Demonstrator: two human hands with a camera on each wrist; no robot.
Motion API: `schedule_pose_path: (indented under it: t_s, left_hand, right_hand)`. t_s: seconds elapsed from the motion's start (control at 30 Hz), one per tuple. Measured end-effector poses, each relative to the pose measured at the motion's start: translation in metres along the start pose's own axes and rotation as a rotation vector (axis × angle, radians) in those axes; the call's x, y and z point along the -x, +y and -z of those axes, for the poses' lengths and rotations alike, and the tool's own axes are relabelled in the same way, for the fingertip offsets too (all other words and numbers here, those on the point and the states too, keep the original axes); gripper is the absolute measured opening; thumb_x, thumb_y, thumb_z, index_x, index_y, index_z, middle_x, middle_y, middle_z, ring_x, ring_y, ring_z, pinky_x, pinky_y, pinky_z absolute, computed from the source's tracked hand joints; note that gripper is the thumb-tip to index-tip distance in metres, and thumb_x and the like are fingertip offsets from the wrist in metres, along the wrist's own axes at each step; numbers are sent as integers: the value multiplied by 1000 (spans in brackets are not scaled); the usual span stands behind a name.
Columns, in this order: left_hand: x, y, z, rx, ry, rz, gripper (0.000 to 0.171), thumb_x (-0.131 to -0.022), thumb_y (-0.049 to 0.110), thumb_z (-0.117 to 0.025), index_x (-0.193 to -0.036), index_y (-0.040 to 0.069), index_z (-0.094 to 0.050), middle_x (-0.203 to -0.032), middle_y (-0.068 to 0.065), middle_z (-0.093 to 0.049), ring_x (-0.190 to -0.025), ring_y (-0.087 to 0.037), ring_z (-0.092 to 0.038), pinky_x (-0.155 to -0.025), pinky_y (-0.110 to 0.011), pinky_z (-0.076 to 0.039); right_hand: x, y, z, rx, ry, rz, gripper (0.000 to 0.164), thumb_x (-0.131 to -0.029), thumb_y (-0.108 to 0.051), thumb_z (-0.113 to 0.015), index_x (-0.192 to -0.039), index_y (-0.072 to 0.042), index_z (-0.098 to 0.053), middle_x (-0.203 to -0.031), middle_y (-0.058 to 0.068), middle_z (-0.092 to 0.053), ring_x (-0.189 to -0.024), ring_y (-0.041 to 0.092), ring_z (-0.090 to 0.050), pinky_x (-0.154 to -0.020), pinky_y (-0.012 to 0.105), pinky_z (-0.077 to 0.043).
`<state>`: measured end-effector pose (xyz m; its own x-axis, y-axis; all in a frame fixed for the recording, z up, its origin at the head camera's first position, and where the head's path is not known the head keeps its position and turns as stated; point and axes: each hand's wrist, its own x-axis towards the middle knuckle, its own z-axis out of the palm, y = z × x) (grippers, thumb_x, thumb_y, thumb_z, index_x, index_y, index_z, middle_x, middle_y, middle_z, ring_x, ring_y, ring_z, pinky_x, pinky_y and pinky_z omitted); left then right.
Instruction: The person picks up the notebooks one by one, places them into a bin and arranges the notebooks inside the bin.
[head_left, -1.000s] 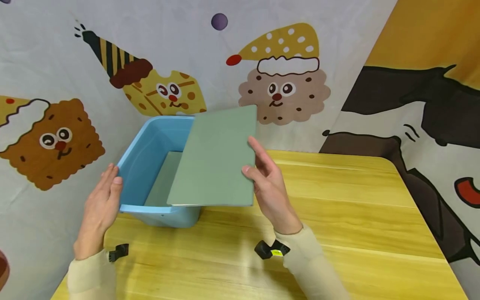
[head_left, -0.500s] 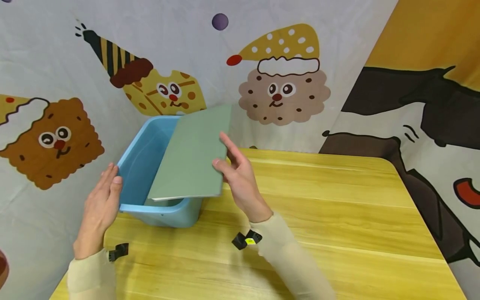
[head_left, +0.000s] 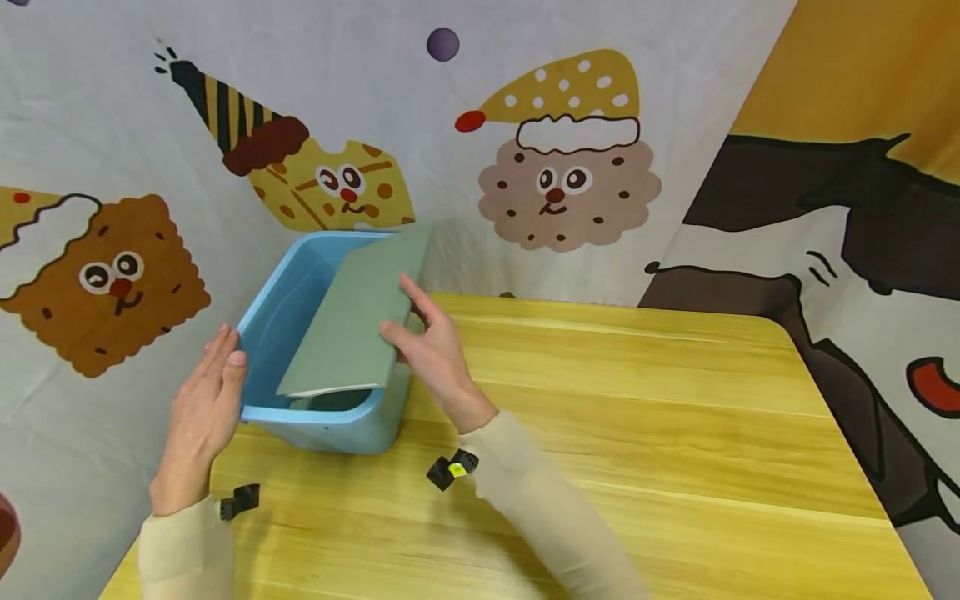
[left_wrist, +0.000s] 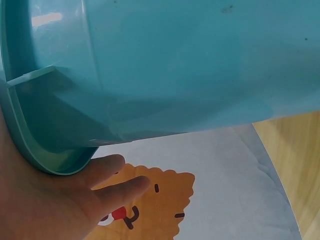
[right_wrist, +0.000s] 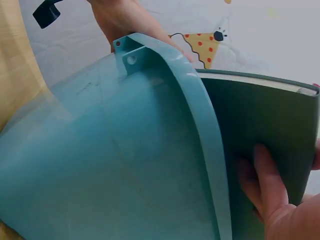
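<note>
My right hand pinches a green hardcover book by its right edge, thumb on top and fingers beneath. The book slants over the opening of a light blue plastic bin, its left side lower and dipping inside the rim. In the right wrist view, pale page edges show along one side of the book. My left hand rests against the bin's left rim with straight fingers, also seen below the rim in the left wrist view. A sliver of another green surface shows inside the bin, mostly hidden beneath the book.
The bin stands on a yellow wood-grain table, at its back left. A cloth backdrop with cartoon biscuits hangs right behind it. Black wrist cameras sit on both wrists.
My right hand has carried the book leftward and down over the bin, tilting its left side into it. The left hand has stayed at the rim.
</note>
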<state>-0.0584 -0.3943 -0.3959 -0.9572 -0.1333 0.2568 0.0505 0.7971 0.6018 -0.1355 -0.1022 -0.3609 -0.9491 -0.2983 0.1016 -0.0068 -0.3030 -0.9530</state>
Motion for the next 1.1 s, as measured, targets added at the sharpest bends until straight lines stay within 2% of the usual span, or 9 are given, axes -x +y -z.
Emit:
schedule_pose_path:
  t_s: [0.37, 0.5, 0.53, 0.67, 0.73, 0.77, 0.87, 0.97, 1.1]
  left_hand:
    - [-2, 0, 1, -13, 14, 8, 70, -113, 50, -17, -163, 0, -23, -171, -17, -14, -155, -49, -10, -119, -72, -8]
    - [-4, 0, 1, -24, 8, 16, 71, -113, 50, -17, -163, 0, -24, -171, -17, -14, -155, -49, -11, -119, -72, -8]
    - [-4, 0, 1, -23, 8, 13, 70, -113, 50, -17, -163, 0, -24, -171, -17, -14, -154, -50, -11, -119, -72, -8]
    - [-2, 0, 0, -10, 8, 0, 69, -114, 49, -18, -163, 0, -23, -171, -17, -14, -154, -50, -10, -118, -73, -8]
    - [-2, 0, 0, -7, 5, -2, 69, -114, 48, -18, -163, 0, -23, -172, -17, -13, -154, -50, -10, -117, -74, -7]
    - [-2, 0, -1, -3, 1, 1, 68, -114, 48, -18, -163, 1, -23, -172, -16, -13, -155, -50, -9, -118, -74, -7]
    - [-3, 0, -2, -3, -7, 4, 68, -114, 47, -19, -163, 0, -23, -172, -17, -13, -154, -50, -9, -118, -74, -7]
    - [-4, -1, -2, -5, -14, 5, 68, -114, 47, -18, -163, 0, -22, -172, -17, -13, -154, -51, -9, -118, -73, -7]
    - [-4, -2, 0, -15, -16, 9, 69, -114, 48, -18, -164, 1, -21, -172, -18, -11, -154, -51, -8, -119, -72, -6]
  right_hand:
    - [-9, 1, -23, 174, -18, -6, 72, -97, -6, -66, -162, -13, -35, -161, 9, -41, -82, 11, -61, -65, 22, -55]
    - [-10, 4, -26, 264, -34, -5, 72, -98, -7, -65, -162, -9, -33, -165, 4, -37, -59, 9, -54, -55, 19, -47]
    - [-11, 5, -27, 287, -40, -5, 72, -98, -8, -64, -162, -8, -32, -157, 7, -49, -56, 8, -53, -53, 19, -45]
    - [-9, 3, -27, 438, -77, 2, 67, -101, -10, -60, -161, -4, -32, -158, 10, -47, -77, 11, -59, -66, 20, -45]
    - [-6, -1, -27, 510, -111, 4, 65, -102, -10, -55, -162, -3, -31, -161, 14, -42, -103, 12, -59, -76, 20, -46]
    - [-5, -4, -27, 549, -119, 10, 64, -102, -10, -54, -162, -4, -31, -169, 12, -26, -109, 14, -58, -79, 21, -46]
    - [0, -9, -22, 625, -131, 25, 67, -101, -13, -52, -164, -11, -29, -172, 12, -18, -83, 24, -57, -72, 32, -48]
    - [5, -11, -11, 661, -95, 37, 68, -101, -20, -55, -165, -18, -30, -172, 9, -17, -108, 27, -63, -91, 42, -54]
    - [11, -8, 10, 638, -83, 86, 66, -103, -29, -58, -163, -18, -34, -171, 7, -22, -152, 27, -33, -116, 51, -39]
